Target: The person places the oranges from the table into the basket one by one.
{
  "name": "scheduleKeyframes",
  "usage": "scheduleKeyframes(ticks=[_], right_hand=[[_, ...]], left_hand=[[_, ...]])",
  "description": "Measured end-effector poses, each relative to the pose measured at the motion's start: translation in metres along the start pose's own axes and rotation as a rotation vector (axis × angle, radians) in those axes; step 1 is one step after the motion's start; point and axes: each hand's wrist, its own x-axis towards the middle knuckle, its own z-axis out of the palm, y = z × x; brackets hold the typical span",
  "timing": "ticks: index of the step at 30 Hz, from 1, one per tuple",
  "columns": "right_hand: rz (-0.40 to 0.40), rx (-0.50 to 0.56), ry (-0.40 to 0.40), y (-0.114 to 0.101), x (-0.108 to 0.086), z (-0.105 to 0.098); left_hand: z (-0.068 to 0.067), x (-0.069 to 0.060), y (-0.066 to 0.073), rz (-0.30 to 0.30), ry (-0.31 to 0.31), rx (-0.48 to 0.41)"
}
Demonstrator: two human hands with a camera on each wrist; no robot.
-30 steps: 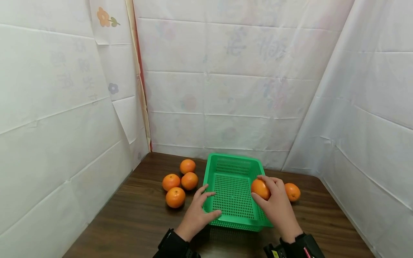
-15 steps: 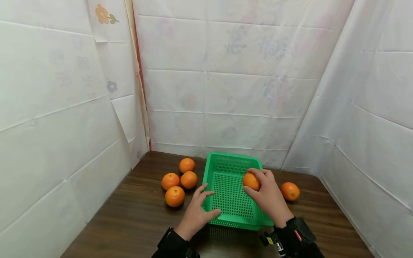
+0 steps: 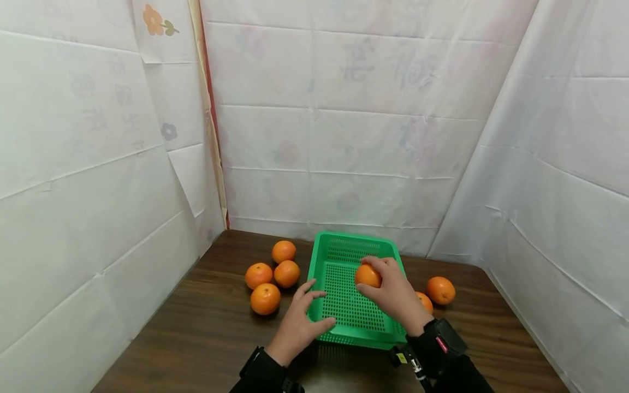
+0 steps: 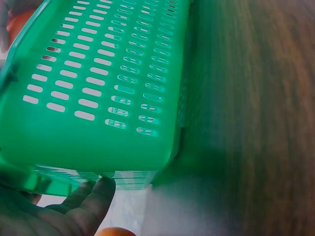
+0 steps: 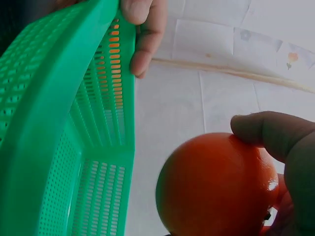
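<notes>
My right hand (image 3: 394,295) pinches an orange (image 3: 367,276) between thumb and fingers, above the green plastic basket (image 3: 354,337). The right wrist view shows this orange (image 5: 216,184) close up, apart from the basket wall (image 5: 54,123). My left hand (image 3: 301,326) is at the basket's near left corner, fingers spread and loosely bent. Its fingertips (image 4: 101,191) are against the outer side of the basket (image 4: 93,147) in the left wrist view. No fruit shows on the visible part of the basket's floor.
Several oranges (image 3: 266,299) lie in a group on the dark wooden table (image 3: 196,327), left of the basket. On the right are another orange (image 3: 440,290) and one partly hidden orange (image 3: 425,302) beside my right wrist. White sheeting (image 3: 334,136) encloses the back and sides.
My right hand has carried the orange leftward from the basket's right rim to above its middle. A second orange at the right has come into view. The left hand has stayed almost still.
</notes>
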Motion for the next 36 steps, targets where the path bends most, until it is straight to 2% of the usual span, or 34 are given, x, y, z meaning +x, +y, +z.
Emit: scheduleKeyframes(ticks=[4, 10, 17, 21, 25, 29, 33, 36], right_hand=[[-0.017, -0.028, -0.041, -0.006, 0.005, 0.006], [-0.03, -0.056, -0.135, -0.009, 0.014, 0.01], [-0.004, -0.069, -0.245, -0.008, 0.021, 0.016], [-0.012, -0.11, -0.311, -0.012, 0.03, 0.021], [-0.046, -0.177, -0.356, -0.017, 0.04, 0.028], [-0.068, -0.251, -0.407, -0.017, 0.051, 0.037], [-0.039, -0.319, -0.46, -0.012, 0.06, 0.047], [-0.022, -0.343, -0.484, -0.008, 0.064, 0.053]], left_hand=[[-0.001, 0.001, -0.002, 0.006, -0.007, -0.008], [-0.002, 0.001, 0.002, -0.018, -0.016, -0.029], [-0.011, -0.018, 0.047, -0.033, -0.043, -0.062], [-0.012, -0.021, 0.05, -0.021, -0.038, -0.064], [-0.012, -0.019, 0.045, -0.021, -0.041, -0.071], [-0.01, -0.011, 0.029, -0.024, -0.041, -0.074], [-0.006, -0.002, 0.009, -0.02, -0.029, -0.054], [-0.003, 0.001, 0.003, -0.014, -0.014, -0.038]])
